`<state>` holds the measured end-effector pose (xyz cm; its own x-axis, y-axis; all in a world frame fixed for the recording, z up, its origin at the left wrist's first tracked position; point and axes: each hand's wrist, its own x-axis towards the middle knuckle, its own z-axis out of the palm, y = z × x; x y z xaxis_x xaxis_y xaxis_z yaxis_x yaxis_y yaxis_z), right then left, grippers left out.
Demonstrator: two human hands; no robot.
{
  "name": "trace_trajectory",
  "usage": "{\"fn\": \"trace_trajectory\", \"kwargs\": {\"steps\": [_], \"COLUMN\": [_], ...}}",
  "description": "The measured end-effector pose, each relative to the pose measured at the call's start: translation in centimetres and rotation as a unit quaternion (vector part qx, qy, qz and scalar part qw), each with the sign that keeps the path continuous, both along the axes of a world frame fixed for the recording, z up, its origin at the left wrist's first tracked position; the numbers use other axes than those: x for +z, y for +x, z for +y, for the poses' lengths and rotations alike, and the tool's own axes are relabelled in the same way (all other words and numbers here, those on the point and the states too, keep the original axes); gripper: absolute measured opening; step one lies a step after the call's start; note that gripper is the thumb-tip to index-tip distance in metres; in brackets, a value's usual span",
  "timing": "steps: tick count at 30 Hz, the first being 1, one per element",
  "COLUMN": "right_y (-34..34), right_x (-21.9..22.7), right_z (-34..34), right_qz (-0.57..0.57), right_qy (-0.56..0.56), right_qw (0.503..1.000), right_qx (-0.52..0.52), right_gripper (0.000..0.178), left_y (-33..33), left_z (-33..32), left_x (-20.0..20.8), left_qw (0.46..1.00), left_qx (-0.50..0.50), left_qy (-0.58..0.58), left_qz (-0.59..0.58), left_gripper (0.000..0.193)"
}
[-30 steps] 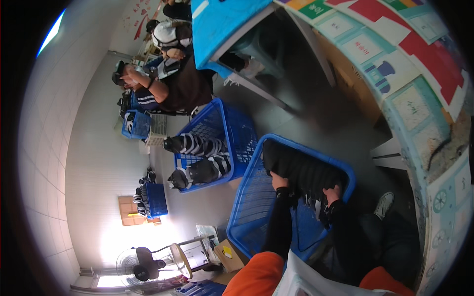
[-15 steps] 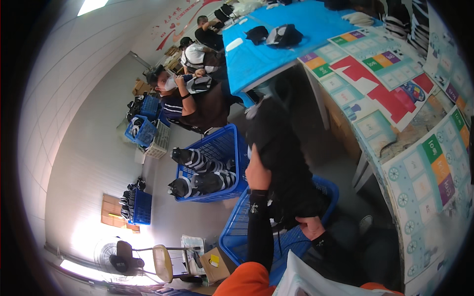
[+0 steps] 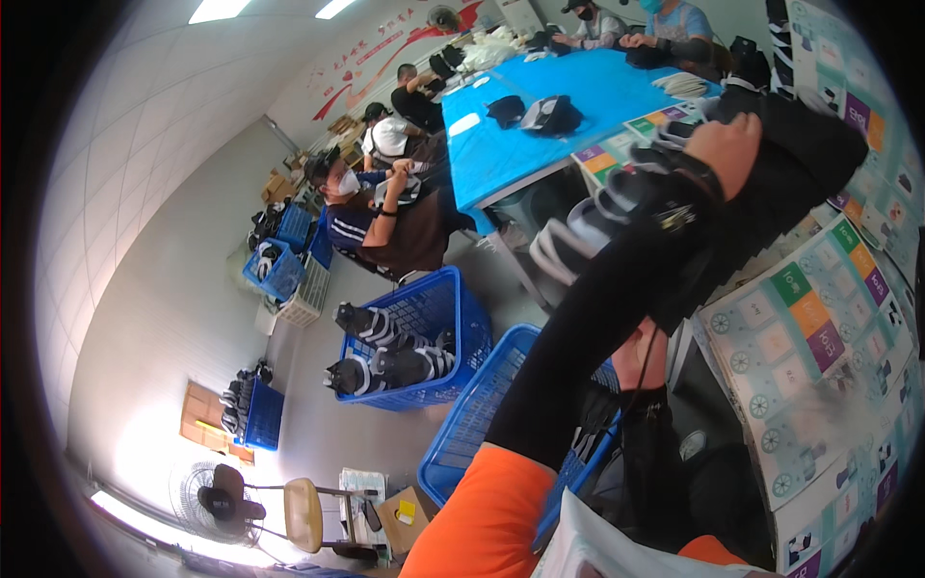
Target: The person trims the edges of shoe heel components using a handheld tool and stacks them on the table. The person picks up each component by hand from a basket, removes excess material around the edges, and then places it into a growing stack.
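Observation:
A long stack of nested black caps (image 3: 809,144) with pale brims is slanting across my front, over the edge of the table's printed covering. My left hand (image 3: 727,154) is closed around the upper part of the stack. Lower down, my right hand (image 3: 641,354) is at the underside of the stack, its fingers partly hidden behind the dark fabric and my left sleeve. Below my arms is a blue plastic basket (image 3: 472,414) with some dark items at its bottom.
Another blue basket (image 3: 462,308) holds stacked caps (image 3: 390,366). A blue-topped table (image 3: 520,82) carries loose caps (image 3: 551,116). Co-workers sit around it, one nearby (image 3: 385,212). Printed sheets (image 3: 800,337) cover the right-hand surface. A chair (image 3: 303,515) and fan (image 3: 217,491) stand lower left.
The cap stack has risen out from above the blue basket and swung right, over the printed sheets. My left hand has travelled up and right with it; my right hand has moved up.

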<state>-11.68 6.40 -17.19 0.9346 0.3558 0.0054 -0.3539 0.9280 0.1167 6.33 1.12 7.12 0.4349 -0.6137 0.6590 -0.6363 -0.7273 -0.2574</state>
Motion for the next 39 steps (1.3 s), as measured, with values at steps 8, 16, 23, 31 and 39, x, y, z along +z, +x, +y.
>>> {"fn": "trace_trajectory", "kwargs": {"steps": [8,16,23,31,39], "right_y": [6.2,5.7,-2.6,-12.8,-21.2], "right_x": [2.8,3.5,-4.0,8.4,17.1], "right_z": [-1.7,-3.4,-9.0,-15.7,-9.2], "right_qz": [-0.076,-0.103,-0.372,-0.355,-0.56], "right_qy": [-0.059,-0.123,-0.372,-0.555,-0.081], "right_qw": [0.989,0.974,0.85,0.752,0.825], "right_qx": [0.11,0.16,0.02,0.031,-0.002], "right_gripper": [0.038,0.044,0.038,0.044,0.132], "left_y": [11.7,8.9,-14.6,-27.6,-37.5], "left_z": [-12.3,-10.3,-3.9,11.3,11.8], "left_x": [-10.5,-8.4,-5.0,-18.4,-19.6], "left_qw": [0.971,0.953,0.969,0.801,0.722], "left_qx": [0.107,0.215,-0.064,0.061,-0.127], "left_qy": [0.059,0.111,-0.216,-0.523,-0.438], "left_qz": [0.207,0.184,0.098,0.285,0.521], "left_gripper": [0.024,0.038,0.044,0.034,0.026]}}
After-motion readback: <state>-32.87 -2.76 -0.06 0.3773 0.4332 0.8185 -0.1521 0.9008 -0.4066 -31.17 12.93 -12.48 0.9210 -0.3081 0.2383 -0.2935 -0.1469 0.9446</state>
